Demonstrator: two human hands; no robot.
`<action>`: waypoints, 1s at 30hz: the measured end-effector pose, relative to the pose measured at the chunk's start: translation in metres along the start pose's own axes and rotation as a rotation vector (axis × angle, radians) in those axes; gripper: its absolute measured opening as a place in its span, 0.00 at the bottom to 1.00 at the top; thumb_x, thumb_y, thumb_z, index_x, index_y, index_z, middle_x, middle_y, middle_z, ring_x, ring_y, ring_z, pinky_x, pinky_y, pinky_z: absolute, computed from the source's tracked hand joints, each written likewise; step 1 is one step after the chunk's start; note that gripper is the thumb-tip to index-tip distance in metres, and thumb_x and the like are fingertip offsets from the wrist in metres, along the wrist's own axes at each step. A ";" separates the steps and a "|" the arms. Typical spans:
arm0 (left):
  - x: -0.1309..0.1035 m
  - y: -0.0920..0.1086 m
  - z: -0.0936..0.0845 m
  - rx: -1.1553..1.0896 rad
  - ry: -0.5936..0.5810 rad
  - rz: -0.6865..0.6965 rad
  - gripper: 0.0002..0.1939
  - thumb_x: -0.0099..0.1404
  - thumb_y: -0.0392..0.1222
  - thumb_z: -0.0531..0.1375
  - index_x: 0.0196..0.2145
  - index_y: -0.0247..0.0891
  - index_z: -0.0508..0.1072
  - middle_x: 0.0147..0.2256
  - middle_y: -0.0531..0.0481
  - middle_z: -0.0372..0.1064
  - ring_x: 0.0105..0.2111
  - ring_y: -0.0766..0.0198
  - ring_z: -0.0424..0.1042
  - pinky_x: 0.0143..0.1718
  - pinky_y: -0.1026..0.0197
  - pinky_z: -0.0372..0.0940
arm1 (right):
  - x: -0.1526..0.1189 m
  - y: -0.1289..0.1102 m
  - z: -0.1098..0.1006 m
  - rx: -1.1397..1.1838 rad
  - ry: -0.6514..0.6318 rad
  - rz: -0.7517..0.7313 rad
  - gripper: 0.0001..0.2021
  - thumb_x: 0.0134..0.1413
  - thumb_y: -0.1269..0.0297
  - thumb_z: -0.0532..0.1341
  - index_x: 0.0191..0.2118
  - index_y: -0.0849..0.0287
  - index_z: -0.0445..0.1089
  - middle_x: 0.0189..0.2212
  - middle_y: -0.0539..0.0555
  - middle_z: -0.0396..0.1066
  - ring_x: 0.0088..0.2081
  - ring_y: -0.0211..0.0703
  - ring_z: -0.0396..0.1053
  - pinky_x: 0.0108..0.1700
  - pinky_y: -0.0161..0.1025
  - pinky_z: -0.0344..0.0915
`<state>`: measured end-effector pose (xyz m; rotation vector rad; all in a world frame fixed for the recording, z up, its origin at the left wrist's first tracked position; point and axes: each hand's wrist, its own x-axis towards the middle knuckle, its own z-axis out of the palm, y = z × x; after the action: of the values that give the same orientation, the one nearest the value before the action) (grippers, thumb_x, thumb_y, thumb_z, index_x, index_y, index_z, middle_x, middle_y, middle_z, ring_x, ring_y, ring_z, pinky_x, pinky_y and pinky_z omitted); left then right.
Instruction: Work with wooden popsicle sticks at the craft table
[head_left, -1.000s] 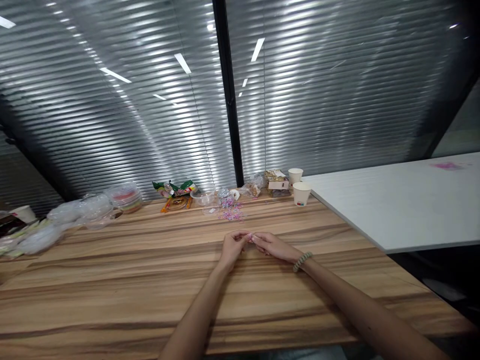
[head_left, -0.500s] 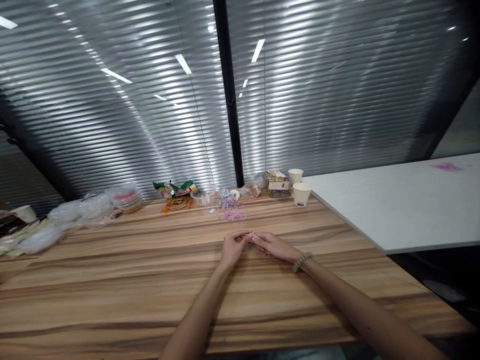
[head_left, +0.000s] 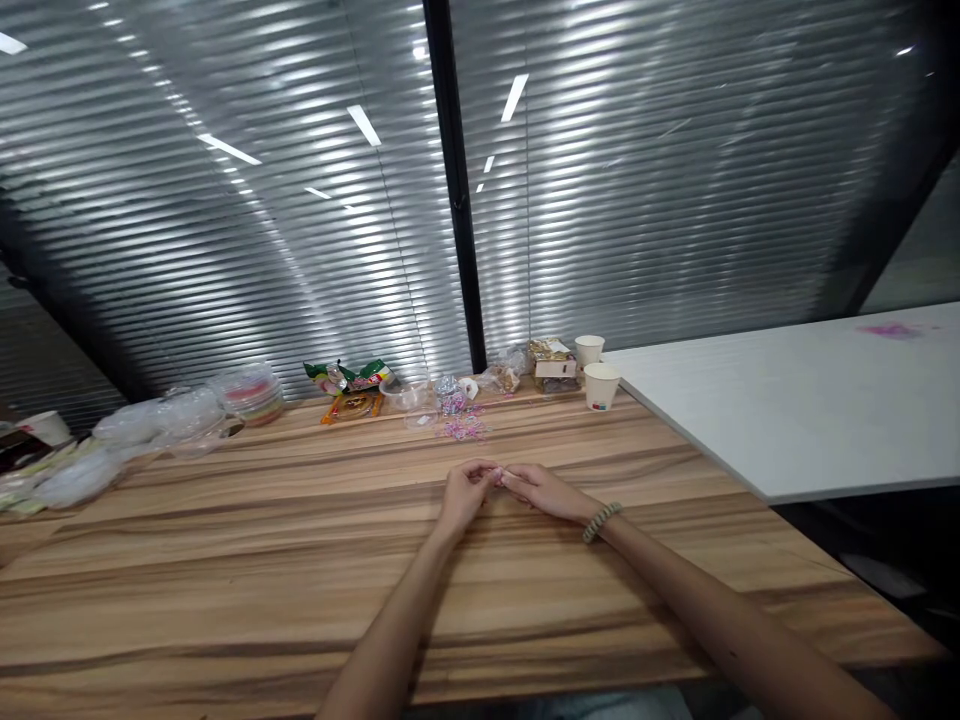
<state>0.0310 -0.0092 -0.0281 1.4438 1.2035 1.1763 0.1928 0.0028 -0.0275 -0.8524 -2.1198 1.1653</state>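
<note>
a tiny pinkish piece (head_left: 498, 475) between the bare hands (head_left: 462, 495) is mostly covered, its shape too small to tell. the bare forearms (head_left: 397, 620) are cut off at the near edge. little pink and purple bits (head_left: 464, 428) on the brown wood-grain bench (head_left: 262, 560) blur together. a far white paper cup (head_left: 589, 347) is partly hidden by a nearer white paper cup (head_left: 601, 384); the white flat tabletop (head_left: 825, 410) runs out of view right.

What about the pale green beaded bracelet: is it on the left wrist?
No, the pale green beaded bracelet circles the wrist of the right hand, while the left hand has a bare wrist.
</note>
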 end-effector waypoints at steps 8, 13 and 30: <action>0.000 0.001 0.001 0.000 -0.003 0.011 0.19 0.48 0.52 0.62 0.30 0.31 0.74 0.24 0.46 0.70 0.22 0.67 0.64 0.16 0.70 0.56 | 0.003 0.006 0.001 0.050 0.018 0.028 0.21 0.55 0.46 0.47 0.26 0.60 0.61 0.18 0.46 0.54 0.20 0.33 0.53 0.21 0.32 0.51; 0.000 0.000 0.000 -0.003 -0.016 0.008 0.20 0.48 0.52 0.62 0.30 0.31 0.74 0.24 0.46 0.70 0.22 0.66 0.64 0.16 0.69 0.56 | 0.003 0.006 0.001 0.005 0.026 0.005 0.21 0.56 0.48 0.47 0.26 0.60 0.61 0.17 0.46 0.55 0.19 0.33 0.54 0.23 0.32 0.51; 0.002 -0.004 0.000 -0.006 -0.032 0.010 0.19 0.49 0.51 0.61 0.30 0.31 0.72 0.23 0.49 0.67 0.20 0.70 0.60 0.17 0.70 0.55 | 0.002 0.003 0.000 -0.021 0.023 0.001 0.21 0.57 0.48 0.46 0.24 0.60 0.58 0.18 0.46 0.54 0.20 0.33 0.53 0.23 0.32 0.50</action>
<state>0.0305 -0.0067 -0.0317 1.4604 1.1707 1.1585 0.1925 0.0050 -0.0295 -0.8721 -2.1168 1.1305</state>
